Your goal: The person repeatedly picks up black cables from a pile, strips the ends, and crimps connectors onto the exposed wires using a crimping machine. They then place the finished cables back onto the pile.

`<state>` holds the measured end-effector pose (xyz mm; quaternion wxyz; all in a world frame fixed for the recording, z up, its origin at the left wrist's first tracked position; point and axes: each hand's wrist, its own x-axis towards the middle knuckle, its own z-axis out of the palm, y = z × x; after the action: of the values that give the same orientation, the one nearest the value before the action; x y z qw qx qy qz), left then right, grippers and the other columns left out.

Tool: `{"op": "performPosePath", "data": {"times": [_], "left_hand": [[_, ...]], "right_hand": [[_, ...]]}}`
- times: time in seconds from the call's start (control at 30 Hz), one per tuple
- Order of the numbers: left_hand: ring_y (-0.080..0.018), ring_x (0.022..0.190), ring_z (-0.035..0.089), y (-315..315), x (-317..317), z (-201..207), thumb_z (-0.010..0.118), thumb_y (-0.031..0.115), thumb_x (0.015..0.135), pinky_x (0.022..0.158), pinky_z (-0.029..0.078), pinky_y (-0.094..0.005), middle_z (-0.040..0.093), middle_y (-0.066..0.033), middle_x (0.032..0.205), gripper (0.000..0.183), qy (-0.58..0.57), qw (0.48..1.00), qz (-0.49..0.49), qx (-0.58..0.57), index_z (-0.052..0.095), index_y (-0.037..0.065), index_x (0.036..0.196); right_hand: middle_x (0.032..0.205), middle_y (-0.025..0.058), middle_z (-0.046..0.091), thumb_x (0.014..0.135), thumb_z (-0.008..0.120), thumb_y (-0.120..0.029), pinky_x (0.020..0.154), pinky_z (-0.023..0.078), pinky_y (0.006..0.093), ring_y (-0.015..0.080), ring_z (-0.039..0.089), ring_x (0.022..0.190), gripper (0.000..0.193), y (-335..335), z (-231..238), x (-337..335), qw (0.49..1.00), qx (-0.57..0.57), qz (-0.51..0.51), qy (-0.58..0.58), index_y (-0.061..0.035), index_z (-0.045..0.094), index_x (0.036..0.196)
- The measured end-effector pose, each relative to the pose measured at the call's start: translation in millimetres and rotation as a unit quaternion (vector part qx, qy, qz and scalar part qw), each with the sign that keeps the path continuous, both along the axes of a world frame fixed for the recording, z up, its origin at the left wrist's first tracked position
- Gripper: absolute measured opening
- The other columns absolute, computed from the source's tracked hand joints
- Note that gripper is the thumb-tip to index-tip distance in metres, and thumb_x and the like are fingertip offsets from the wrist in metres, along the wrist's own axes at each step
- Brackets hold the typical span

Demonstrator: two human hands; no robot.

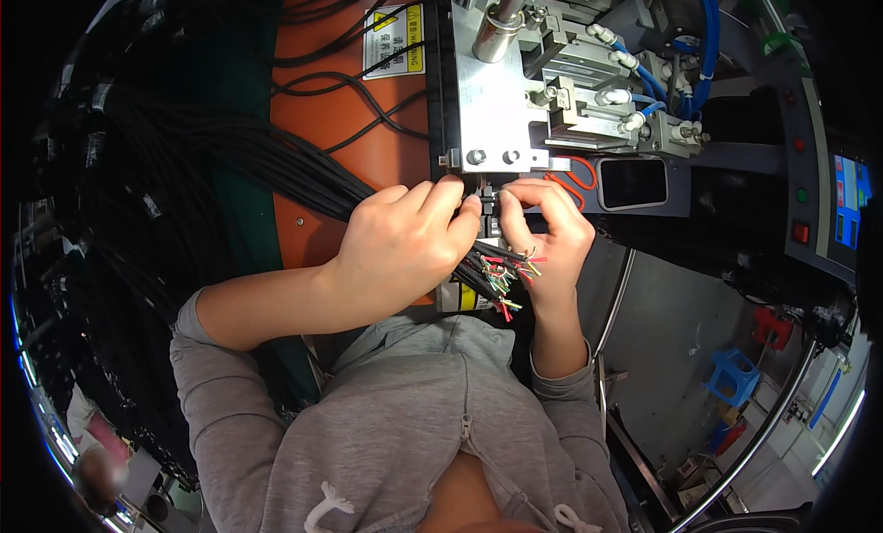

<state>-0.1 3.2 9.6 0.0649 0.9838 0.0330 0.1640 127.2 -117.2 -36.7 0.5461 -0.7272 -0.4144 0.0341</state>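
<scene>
My left hand (405, 240) is closed over a bundle of black cables (317, 176), its thumb and fingertips at a small metal fixture (490, 228) under the machine's front edge. Out from beneath that hand come the cable ends, with stripped red, green, white and yellow wires (501, 275). From the other side my right hand (552, 231) pinches at the same fixture, thumb and forefinger together. Between the two hands lies a short dark piece; its kind is too small to make out. The right wrist is just beyond the loose wire ends.
Ahead stands a machine with a metal plate (497, 101), cylinders and blue air hoses (706, 36). Red-handled scissors (583, 176) and a phone (632, 182) lie right of my hands. A control panel (809, 174) stands far right. More cables (129, 193) hang left; a blue stool (733, 377) is on the floor.
</scene>
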Motion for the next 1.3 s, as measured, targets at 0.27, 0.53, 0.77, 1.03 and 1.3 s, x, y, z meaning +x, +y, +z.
{"op": "performPosePath", "data": {"times": [0.27, 0.53, 0.77, 1.03, 1.3], "left_hand": [[-0.0113, 0.057, 0.055, -7, -4, 0, 0.066, 0.008, 0.073, 0.050, 0.042, -0.0238, 0.052, 0.0001, 0.072, 0.016, 0.017, 0.998, 0.024, 0.053, 0.065, 0.003, 0.088], [-0.0159, 0.059, 0.059, 10, 0, -1, 0.069, 0.010, 0.070, 0.050, 0.041, -0.0287, 0.057, 0.0000, 0.070, 0.010, -0.033, 0.988, -0.046, -0.143, 0.063, 0.006, 0.076], [-0.0199, 0.074, 0.066, 15, 4, 12, 0.071, 0.013, 0.069, 0.061, 0.049, -0.0301, 0.067, -0.0079, 0.086, 0.021, -0.170, 0.964, -0.085, -0.189, 0.067, 0.004, 0.088], [-0.0187, 0.062, 0.063, 10, 2, 5, 0.071, 0.009, 0.072, 0.050, 0.048, -0.0272, 0.064, -0.0092, 0.076, 0.026, -0.145, 0.973, -0.084, -0.156, 0.066, -0.003, 0.095], [-0.0194, 0.056, 0.058, 8, 5, 1, 0.072, 0.005, 0.071, 0.046, 0.045, -0.0298, 0.056, -0.0076, 0.069, 0.017, -0.147, 0.971, -0.068, -0.175, 0.062, -0.002, 0.082]], "right_hand": [[0.081, 0.0032, 0.064, 0.078, 0.068, 0.003, 0.062, 0.044, 0.0191, 0.0057, 0.055, 0.070, 0.009, -13, -16, 10, 0.972, 0.039, 0.012, 0.231, 0.0008, 0.064, 0.086], [0.085, 0.0111, 0.068, 0.067, 0.077, -0.001, 0.066, 0.049, 0.0283, 0.0195, 0.063, 0.076, 0.022, -15, -6, 2, 0.947, 0.155, 0.241, 0.147, -0.0002, 0.069, 0.086], [0.092, 0.0142, 0.061, 0.077, 0.067, 0.005, 0.075, 0.048, 0.0277, 0.0183, 0.059, 0.085, 0.017, -19, 2, -4, 0.920, 0.182, 0.169, 0.303, 0.0039, 0.062, 0.093], [0.084, 0.0128, 0.065, 0.070, 0.077, 0.003, 0.063, 0.049, 0.0250, 0.0171, 0.062, 0.075, 0.023, -3, 13, -21, 0.966, 0.198, 0.014, 0.165, 0.0020, 0.065, 0.089], [0.080, 0.0117, 0.065, 0.071, 0.076, 0.000, 0.065, 0.049, 0.0268, 0.0172, 0.062, 0.073, 0.014, 1, 21, -10, 0.981, 0.120, 0.042, 0.145, 0.0018, 0.067, 0.081]]}}
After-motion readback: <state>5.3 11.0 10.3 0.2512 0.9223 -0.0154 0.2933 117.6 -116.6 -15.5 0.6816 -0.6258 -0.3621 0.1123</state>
